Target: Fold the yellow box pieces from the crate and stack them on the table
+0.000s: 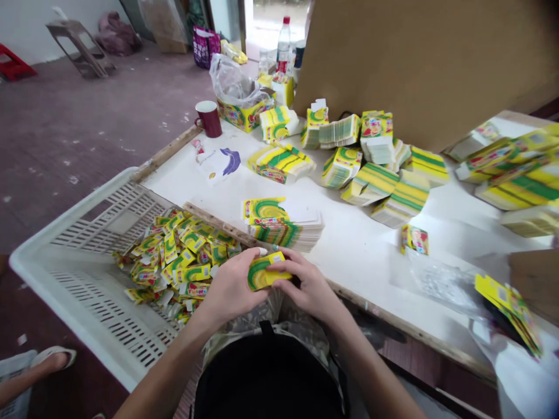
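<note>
Between both hands, just off the table's front edge, is a small yellow and green box [262,272]. My left hand [234,285] grips its left end, with the thumb along the top side. The fingers of my right hand [308,283] lie on its right end, with fingertips pressed on the face. Right beyond the hands, a fanned stack of flat cartons [283,230] lies on the white table [362,250]. To the left, a white plastic crate [65,273] holds a heap of small filled-out yellow boxes [183,265].
Bundles of cartons [371,183] spread over the table's middle and right. A maroon mug [208,119], a bottle [283,46] and an open display box [244,113] stand at the back. A large cardboard sheet [414,64] rises behind. A person's foot [56,359] shows at lower left.
</note>
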### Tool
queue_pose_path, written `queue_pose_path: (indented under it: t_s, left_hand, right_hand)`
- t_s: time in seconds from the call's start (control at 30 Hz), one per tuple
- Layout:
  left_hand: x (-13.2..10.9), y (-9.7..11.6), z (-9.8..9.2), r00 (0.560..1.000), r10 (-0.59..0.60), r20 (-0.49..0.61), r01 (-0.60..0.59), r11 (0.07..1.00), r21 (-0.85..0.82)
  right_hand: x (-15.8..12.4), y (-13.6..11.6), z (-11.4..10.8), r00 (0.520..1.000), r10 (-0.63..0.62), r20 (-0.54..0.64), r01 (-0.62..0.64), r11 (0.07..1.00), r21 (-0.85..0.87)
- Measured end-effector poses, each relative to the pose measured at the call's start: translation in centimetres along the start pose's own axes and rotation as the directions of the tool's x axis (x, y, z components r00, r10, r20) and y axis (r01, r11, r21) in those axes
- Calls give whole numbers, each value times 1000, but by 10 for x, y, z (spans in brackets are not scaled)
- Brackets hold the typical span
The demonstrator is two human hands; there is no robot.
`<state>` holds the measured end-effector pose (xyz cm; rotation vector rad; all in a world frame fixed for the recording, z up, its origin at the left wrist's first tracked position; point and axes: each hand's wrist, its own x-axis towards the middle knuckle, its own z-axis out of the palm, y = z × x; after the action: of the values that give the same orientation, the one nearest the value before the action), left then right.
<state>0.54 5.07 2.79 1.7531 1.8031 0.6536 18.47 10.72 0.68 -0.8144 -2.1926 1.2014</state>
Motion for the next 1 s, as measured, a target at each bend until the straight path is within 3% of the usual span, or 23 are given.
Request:
queue_pose_path:
  t_s: [0.1, 0.17, 0.2, 0.3, 0.4, 0.5, 0.67, 0.73, 0.8, 0.9, 1.0]
  left_hand:
    - [-3, -6, -1, 999, -19, -39, 20, 999, 35]
    - [-9, -23, -9, 998, -62, -31, 65, 993, 96]
    - [-14, -34, -14, 996, -87, -37, 91, 986, 142]
    - [-28, -72, -32, 973, -123, -196, 187, 918, 350]
    - [-36, -91, -37, 953, -161, -257, 241, 916, 322]
    - [-35, -81, -26, 967, -175, -185, 203, 968, 147]
    - [-23, -48, -1, 979, -204, -23, 196, 959, -203]
    - [-16, -40, 8, 977, -209, 49, 211, 899, -384]
    - [-10, -33, 17, 979, -191, 73, 196, 774, -602]
    - [1, -20, 27, 989, -145, -26, 53, 511, -858]
    - [12, 2, 28, 964, -215, -159, -83, 325, -942]
  right_hand:
    - [3, 0, 16, 987, 37, -155, -34, 999, 23]
    - [10, -1, 16, 973, 35, -226, -34, 999, 9]
    - [16, -2, 11, 963, 29, -267, -36, 999, -22]
    - [43, -3, -15, 930, -13, -368, -69, 976, -208]
    - [74, 5, -35, 922, -19, -387, -171, 875, -452]
    - [94, 21, -34, 933, 56, -356, -255, 801, -542]
    - [95, 28, -28, 930, 49, -364, -246, 819, -518]
    - [86, 18, -30, 931, 38, -364, -228, 837, -498]
    - [73, 3, -32, 940, 37, -340, -194, 876, -441]
    - [51, -17, -26, 976, 95, -195, -149, 947, -285]
    - [32, -28, -6, 986, 165, -24, -167, 983, -77]
